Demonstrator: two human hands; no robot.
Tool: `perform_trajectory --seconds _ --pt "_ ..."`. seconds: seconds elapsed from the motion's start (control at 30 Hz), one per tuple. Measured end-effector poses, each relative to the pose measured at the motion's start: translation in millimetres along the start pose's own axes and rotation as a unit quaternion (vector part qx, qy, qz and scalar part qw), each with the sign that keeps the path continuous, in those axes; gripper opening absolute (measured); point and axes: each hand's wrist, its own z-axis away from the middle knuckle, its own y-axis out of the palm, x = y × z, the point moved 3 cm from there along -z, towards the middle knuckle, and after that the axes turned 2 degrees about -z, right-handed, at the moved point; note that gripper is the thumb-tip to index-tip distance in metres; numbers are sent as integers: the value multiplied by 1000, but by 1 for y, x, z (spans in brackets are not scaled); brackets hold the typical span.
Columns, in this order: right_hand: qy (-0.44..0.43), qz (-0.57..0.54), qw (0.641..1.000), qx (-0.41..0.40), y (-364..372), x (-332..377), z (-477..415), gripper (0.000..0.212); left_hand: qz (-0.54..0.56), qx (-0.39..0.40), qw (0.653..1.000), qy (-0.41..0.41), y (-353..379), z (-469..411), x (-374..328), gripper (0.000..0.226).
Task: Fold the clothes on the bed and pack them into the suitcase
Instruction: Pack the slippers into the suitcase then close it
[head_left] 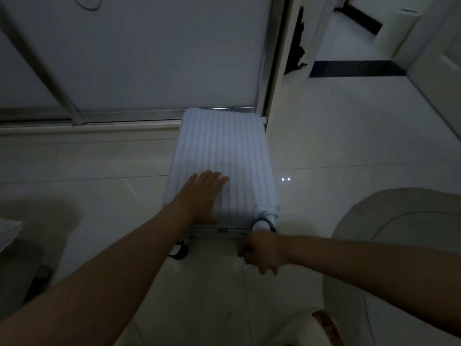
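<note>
A white ribbed suitcase [224, 156] lies flat and closed on the pale tiled floor, its wheels [265, 222] toward me. My left hand [204, 196] rests flat on the near left part of its lid, fingers straight. At the near edge, beside the right wheel, my right hand [262, 253] has its fingers curled; the dim light hides whether they pinch anything. No clothes lie on or beside the suitcase. A bit of white fabric [7, 233] shows at the left edge.
A frosted sliding door with a metal frame [139, 116] stands right behind the suitcase. A rounded beige object [399, 245] fills the right foreground. A doorway [349, 58] opens at the upper right. A dark object [40, 278] sits at lower left.
</note>
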Motion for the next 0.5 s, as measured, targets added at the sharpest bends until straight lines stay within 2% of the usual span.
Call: perform_trajectory --seconds 0.07,0.1,0.17,0.23,0.33,0.4,0.5 --pt "-119 24 983 -136 -35 4 -5 25 -3 -10 1000 26 3 -7 -24 119" --pt "-141 37 967 -211 -51 -2 -9 24 -9 -7 999 32 6 -10 -33 118" --pt "-147 59 943 -292 -75 -24 -20 32 -39 -17 999 34 16 -14 -41 118" --pt "-85 81 957 -266 -73 -50 -39 57 -60 -50 996 37 22 -13 -42 115" --pt "-42 25 974 -221 -63 -66 -58 84 -46 -38 997 42 31 -10 -36 101" --pt "-37 11 973 -228 -53 -60 -63 88 -45 -35 997 50 32 -7 -29 99" --pt "-60 14 966 -252 -44 -40 -60 80 -48 -9 996 72 34 9 -2 107"
